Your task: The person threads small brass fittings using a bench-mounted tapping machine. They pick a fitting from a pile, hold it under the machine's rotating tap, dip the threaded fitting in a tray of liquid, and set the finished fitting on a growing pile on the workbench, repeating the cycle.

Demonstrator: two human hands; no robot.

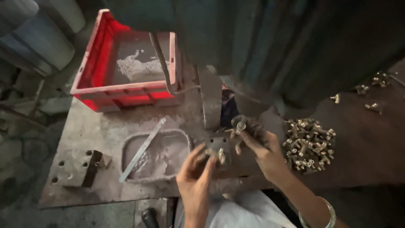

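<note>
Both hands work at a small grey drilled metal block [218, 145]: left hand [195, 174] pinches a brass fitting [221, 156] against it, right hand [257, 145] grips another small brass fitting [240, 126] just above; heaped brass fittings [309, 144] lie right.

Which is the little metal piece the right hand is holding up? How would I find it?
Start at the big dark machine over the grey metal table. Just below its column, the right hand pinches a small brass-coloured fitting in its fingertips. Unlike the heap of similar fittings lying loose to the right, this one is lifted up alone, beside the small steel block with holes.
</note>
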